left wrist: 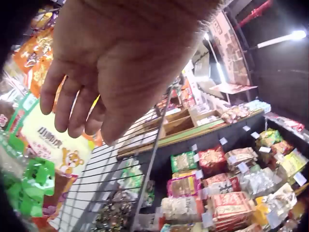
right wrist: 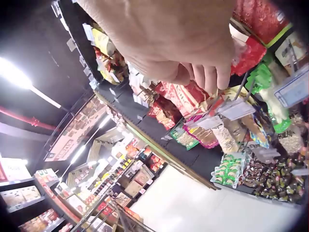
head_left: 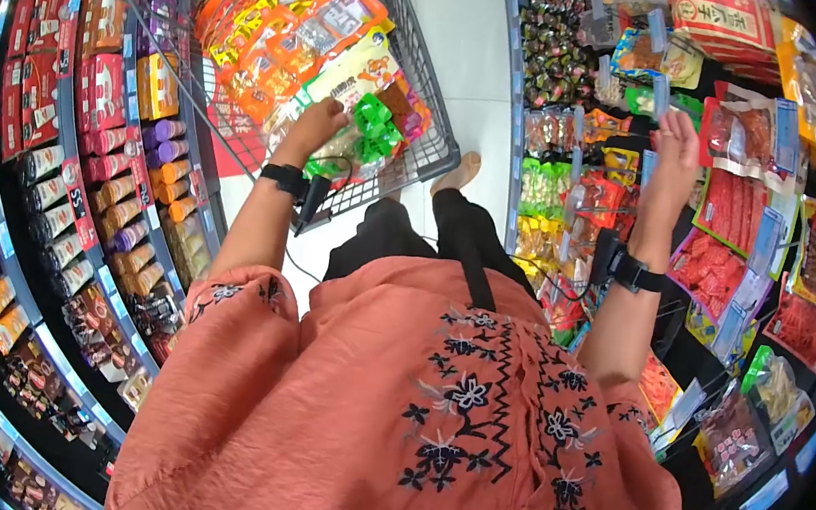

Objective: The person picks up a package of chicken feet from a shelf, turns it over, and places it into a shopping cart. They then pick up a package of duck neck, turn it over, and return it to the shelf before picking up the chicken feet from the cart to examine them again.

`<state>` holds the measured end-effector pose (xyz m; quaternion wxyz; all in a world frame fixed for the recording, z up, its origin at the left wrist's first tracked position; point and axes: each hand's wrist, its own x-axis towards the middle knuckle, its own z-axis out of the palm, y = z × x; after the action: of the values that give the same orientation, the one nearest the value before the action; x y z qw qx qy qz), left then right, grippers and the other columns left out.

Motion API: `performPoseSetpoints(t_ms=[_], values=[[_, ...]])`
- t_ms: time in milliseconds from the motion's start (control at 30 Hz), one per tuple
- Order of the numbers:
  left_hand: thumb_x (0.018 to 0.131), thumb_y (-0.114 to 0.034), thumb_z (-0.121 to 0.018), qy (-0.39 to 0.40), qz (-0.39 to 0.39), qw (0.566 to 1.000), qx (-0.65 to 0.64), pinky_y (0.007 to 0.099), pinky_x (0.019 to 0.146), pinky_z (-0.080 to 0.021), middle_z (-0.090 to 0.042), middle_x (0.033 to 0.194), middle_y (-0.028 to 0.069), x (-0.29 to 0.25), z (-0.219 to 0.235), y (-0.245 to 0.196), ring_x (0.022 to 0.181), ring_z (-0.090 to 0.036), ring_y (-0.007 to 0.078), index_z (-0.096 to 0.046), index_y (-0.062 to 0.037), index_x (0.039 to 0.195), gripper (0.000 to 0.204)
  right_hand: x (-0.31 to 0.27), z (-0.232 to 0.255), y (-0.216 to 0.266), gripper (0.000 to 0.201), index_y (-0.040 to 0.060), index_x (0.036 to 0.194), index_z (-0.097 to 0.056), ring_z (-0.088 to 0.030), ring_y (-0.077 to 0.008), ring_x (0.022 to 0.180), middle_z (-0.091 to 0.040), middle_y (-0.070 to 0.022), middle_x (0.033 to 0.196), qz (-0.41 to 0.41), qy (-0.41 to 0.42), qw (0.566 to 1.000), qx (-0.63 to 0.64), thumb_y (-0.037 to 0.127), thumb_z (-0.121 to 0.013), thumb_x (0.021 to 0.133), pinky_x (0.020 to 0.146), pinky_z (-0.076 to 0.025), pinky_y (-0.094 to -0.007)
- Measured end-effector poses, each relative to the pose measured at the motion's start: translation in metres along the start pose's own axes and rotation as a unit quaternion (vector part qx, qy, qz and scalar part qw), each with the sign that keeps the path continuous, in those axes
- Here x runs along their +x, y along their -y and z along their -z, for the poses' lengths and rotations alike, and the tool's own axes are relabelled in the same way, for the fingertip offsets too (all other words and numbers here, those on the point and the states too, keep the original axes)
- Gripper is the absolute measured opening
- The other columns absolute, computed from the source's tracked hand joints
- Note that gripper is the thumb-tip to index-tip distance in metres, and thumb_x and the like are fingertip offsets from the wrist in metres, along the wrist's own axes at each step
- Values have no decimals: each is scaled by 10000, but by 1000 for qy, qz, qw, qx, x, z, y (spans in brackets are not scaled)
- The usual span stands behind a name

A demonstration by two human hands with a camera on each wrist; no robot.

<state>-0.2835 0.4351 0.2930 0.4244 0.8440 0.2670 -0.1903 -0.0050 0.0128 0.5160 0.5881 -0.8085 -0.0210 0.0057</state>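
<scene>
Got left hand (head_left: 317, 129) hanging over a mesh cart (head_left: 428, 61) with fingers loose, pinching nothing visible. Got right hand (head_left: 677, 150) raised beside a hanging red-edged packet (head_left: 737, 131) with fingers loosely extended, can't tell if touching. Near the left: white cartoon bag (head_left: 368, 74), green packet (head_left: 375, 130) and orange bags (head_left: 275, 49), all heaped inside, probably for containment. Further off: hook tags (head_left: 658, 30) facing out, probably for easy price-reading
</scene>
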Motion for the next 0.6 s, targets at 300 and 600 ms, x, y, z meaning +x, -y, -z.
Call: performPoseSetpoints(t_ms=[300, 600], values=[[884, -343, -612, 34, 14, 991, 132, 484, 866, -520, -674, 1071, 252, 25, -41, 19, 1000, -658, 403, -624, -57, 1125, 374, -67, -35, 13, 416, 0, 1370, -483, -553, -190, 1205, -589, -127, 1302, 5, 76, 996, -48, 144, -543, 985, 1062, -399, -334], [923, -354, -525, 80, -79, 987, 117, 474, 958, -480, -639, 1197, 252, 15, -39, 15, 1118, -626, 382, -593, -92, 1247, 422, -94, -71, 8, 366, -17, 1301, -495, -624, -207, 1109, -650, -152, 1195, -34, 147, 988, -43, 95, -543, 956, 964, -485, -310]])
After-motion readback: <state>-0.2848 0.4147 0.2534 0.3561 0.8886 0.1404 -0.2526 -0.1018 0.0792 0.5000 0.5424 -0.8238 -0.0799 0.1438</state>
